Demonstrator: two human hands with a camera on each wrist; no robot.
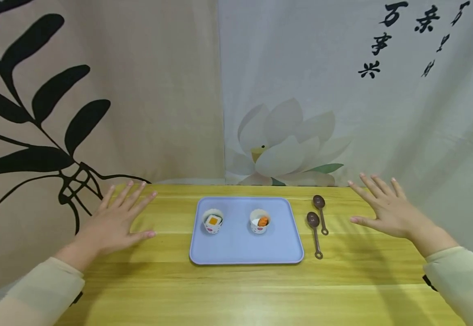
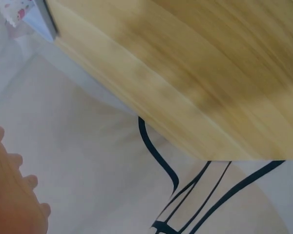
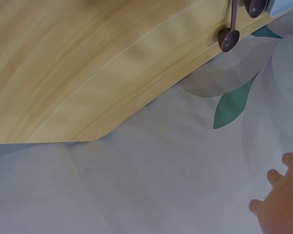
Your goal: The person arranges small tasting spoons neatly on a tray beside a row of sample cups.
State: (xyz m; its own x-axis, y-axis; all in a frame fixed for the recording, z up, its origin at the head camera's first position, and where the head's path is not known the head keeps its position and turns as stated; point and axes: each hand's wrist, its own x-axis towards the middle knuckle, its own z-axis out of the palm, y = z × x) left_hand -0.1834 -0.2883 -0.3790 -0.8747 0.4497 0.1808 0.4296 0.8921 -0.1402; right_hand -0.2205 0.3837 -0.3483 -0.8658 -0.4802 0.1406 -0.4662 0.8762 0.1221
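Observation:
My left hand [image 1: 116,222] is held out over the table's left side, fingers straight and spread, holding nothing. On the other side, my right hand [image 1: 391,212] is spread the same way, to the right of two brown spoons [image 1: 313,220] that lie on the wood. Between the hands lies a pale blue tray [image 1: 244,251]. Two small patterned paper cups stand on it. The left cup [image 1: 213,229] holds a white square piece with a yellow-orange middle [image 1: 213,221]. In the right cup [image 1: 258,229] sits an orange piece [image 1: 263,221] with something dark beside it.
The yellow wooden table [image 1: 236,294] meets a hanging cloth [image 1: 171,113] along its back edge. Printed on the cloth are dark leaves, a pale flower and black characters. The spoons lie just right of the tray, bowls toward the back.

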